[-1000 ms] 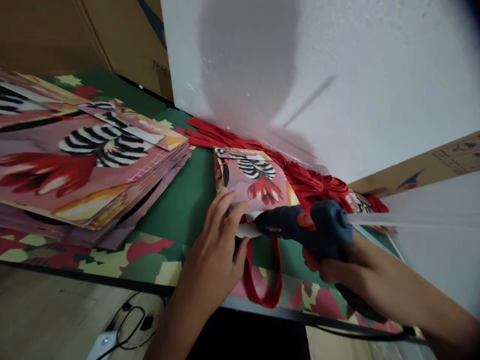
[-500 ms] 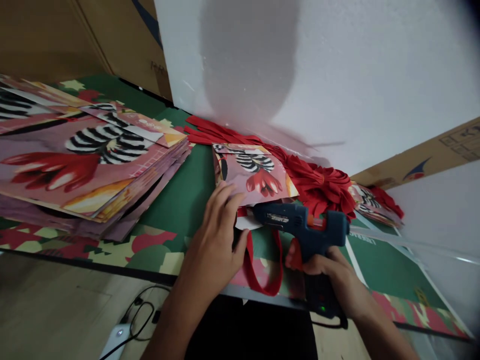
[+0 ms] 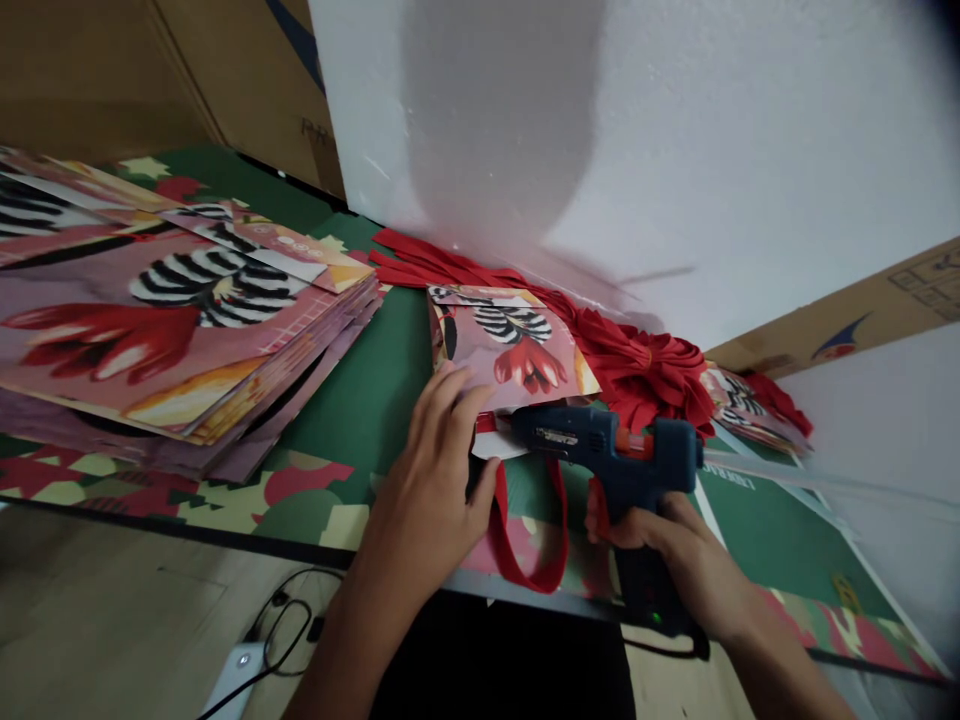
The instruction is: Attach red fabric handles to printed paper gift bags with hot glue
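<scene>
A printed paper bag with zebra stripes and a red flower lies flat, its open edge toward me. My left hand holds that edge at its left corner, fingers over the top and thumb by the white inner flap. A red ribbon handle loops down from the opening over the table edge. In my right hand is a dark blue glue gun, a finger on its orange trigger. Its nozzle points left into the opening, at the red strip; the tip's contact is hard to make out.
Left of me is a thick stack of matching bags. Bundled red ribbons lie behind along the white wall panel. More bags sit at right. A long clear glue stick juts from the gun's rear. Cables and a power strip are below.
The glue gun and my right hand have shifted slightly to the right, the nozzle still at the bag's opening. My left hand and the bag have hardly moved.
</scene>
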The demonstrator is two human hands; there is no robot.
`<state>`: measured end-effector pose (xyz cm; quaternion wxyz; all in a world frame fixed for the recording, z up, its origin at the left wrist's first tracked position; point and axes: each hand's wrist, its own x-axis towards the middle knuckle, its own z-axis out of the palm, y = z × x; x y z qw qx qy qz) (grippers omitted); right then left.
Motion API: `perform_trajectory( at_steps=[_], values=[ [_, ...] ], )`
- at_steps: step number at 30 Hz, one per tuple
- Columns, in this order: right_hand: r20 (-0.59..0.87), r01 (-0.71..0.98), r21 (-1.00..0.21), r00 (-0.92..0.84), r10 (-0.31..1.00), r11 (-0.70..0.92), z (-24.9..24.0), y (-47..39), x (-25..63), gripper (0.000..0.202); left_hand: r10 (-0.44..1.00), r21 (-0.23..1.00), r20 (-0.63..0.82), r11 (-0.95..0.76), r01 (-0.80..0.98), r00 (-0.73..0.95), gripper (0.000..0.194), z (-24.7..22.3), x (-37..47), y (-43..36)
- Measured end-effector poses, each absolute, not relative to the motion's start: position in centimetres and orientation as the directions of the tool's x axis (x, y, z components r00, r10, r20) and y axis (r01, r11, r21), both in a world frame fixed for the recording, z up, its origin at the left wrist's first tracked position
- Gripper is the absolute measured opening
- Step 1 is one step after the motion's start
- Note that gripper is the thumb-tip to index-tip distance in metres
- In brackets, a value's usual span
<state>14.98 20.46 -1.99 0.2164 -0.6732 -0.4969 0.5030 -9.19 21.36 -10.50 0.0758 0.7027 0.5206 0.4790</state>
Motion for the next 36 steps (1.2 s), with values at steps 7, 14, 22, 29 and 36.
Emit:
perform_trajectory(
  at_steps=[7, 14, 22, 29, 36],
  values=[
    [-0.45, 0.583, -0.688, 0.125, 0.884, -0.432, 0.4, 19.6, 14.3, 0.021, 0.802, 0.608, 0.597, -0.45, 0.655, -0.003, 0.07, -10.4, -9.2, 21.4],
    [-0.356, 0.796, -0.578, -0.049, 0.933, -0.178, 2.5, 21.1, 14.6, 0.014, 0.795, 0.606, 0.607, -0.461, 0.649, -0.002, 0.072, -10.5, -9.2, 21.4],
    [-0.399, 0.923, -0.384, -0.194, 0.896, 0.029, 6.6, 23.2, 11.8, 0.007, 0.788, 0.63, 0.615, -0.478, 0.612, -0.019, 0.073, -10.6, -9.1, 21.6],
    [-0.442, 0.895, -0.439, -0.135, 0.887, -0.083, 8.7, 23.4, 11.2, 0.01, 0.797, 0.659, 0.603, -0.475, 0.583, -0.033, 0.082, -10.9, -9.1, 21.6],
    [-0.388, 0.462, -0.751, 0.271, 0.881, -0.473, 5.1, 18.2, 18.1, 0.017, 0.792, 0.654, 0.61, -0.487, 0.579, -0.023, 0.08, -11.1, -9.1, 21.7]
  ],
)
